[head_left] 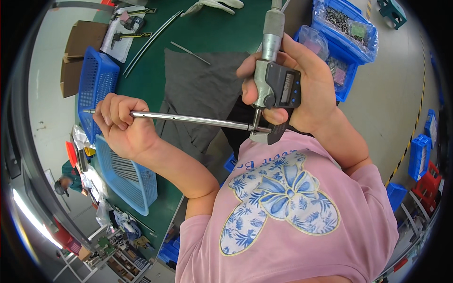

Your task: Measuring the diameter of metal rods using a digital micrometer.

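My left hand [125, 123] is closed around a long, shiny steel rod [188, 119] with small holes along it. The thin tip of the rod pokes out past my fingers on the left. My right hand [316, 78] grips a digital micrometer [268, 80] with its thimble pointing up. The rod's right end lies in the micrometer's jaw, between spindle and anvil; whether both faces touch it is hard to tell. Under the rod, a grey cloth [193, 89] covers part of the green table [141, 80]. A short thin rod [190, 53] rests on the cloth's far edge.
A light blue basket [150, 191] with several rods and a darker blue basket [113, 70] stand at the left. Calipers [130, 36], long rods [151, 45] and a white glove [212, 4] lie farther back. Blue bins [347, 85] of metal parts stand right. A person [71, 181] is at far left.
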`<state>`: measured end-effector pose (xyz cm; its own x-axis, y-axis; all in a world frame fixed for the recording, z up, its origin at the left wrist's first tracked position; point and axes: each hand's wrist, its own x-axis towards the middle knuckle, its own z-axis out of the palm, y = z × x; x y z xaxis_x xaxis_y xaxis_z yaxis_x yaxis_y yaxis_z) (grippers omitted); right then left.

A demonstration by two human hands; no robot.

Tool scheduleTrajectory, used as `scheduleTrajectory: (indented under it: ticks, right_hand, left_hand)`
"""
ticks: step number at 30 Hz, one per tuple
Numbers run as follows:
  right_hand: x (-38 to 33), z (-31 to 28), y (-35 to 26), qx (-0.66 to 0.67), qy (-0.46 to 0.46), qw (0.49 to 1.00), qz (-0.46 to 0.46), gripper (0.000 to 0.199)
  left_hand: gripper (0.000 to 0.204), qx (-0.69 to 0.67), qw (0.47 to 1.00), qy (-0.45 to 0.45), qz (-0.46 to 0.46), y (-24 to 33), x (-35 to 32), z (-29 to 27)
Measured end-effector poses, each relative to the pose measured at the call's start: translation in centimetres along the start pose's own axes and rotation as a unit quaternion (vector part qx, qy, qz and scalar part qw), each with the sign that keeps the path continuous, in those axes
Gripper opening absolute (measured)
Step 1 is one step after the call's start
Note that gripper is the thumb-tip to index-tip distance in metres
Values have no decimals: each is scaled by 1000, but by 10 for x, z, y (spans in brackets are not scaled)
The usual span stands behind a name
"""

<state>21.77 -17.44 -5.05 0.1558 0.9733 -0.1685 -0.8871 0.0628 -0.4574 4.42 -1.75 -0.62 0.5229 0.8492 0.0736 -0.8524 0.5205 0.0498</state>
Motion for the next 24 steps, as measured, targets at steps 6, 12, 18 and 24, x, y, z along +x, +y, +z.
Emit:
scheduleTrajectory:
  ticks: [6, 12, 18, 24]
  right_hand:
    - [-1, -1, -1, 0, 6, 1000, 0, 58]
    - [-1, -2, -1, -1, -2, 1000, -2, 59]
    - [-1, -9, 1, 31, -23, 999, 11, 60]
    - [-2, -6, 1, 17, 0, 1000, 12, 61]
  left_hand:
    - [23, 1, 1000, 12, -8, -1, 1, -1]
    - [22, -1, 1000, 14, -5, -3, 1, -2]
    - [22, -1, 1000, 9, -6, -1, 1, -1]
    - [22, -3, 1000, 12, -8, -3, 1, -3]
